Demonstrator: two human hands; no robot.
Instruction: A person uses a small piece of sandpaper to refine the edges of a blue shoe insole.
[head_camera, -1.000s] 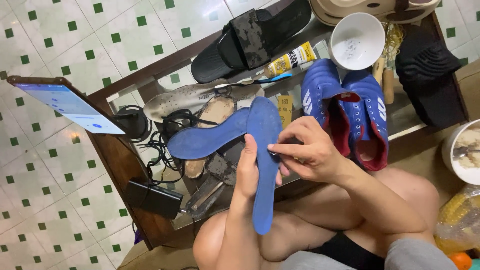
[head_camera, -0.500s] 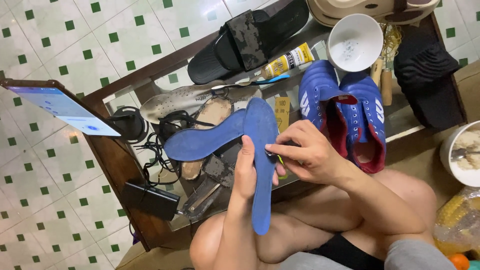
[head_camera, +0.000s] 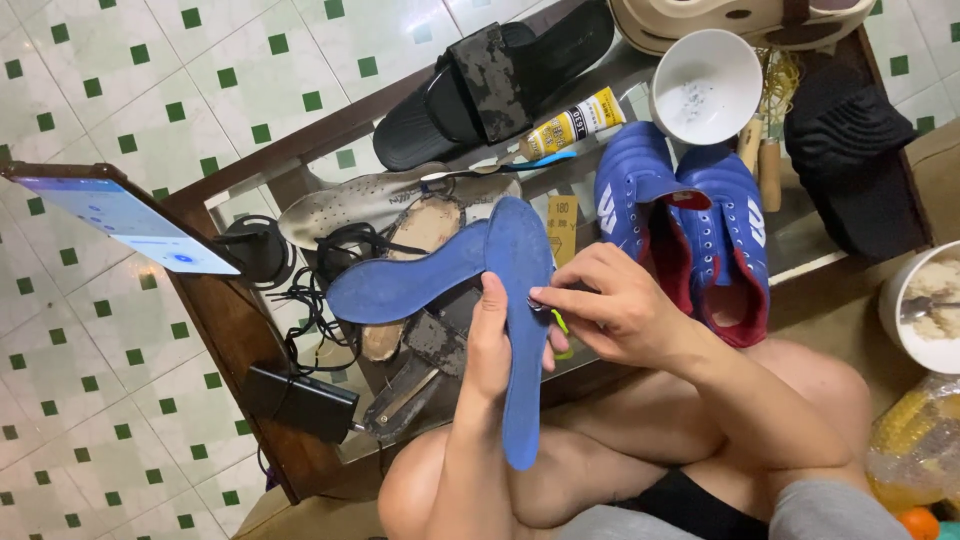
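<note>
While gripped: blue insoles, hands together.

You hold two plain blue insoles. Right of them sit blue shoes with white stripes and red lining. Above the insoles lies a black slipper with a mottled grey strap, and a yellow tube. The bowl is white, speckled inside. Left of the insoles, the floor is white tile dotted with green squares; the table frame is dark brown.

two blue insoles, two blue shoes, one black slide sandal, two white bowls
</note>
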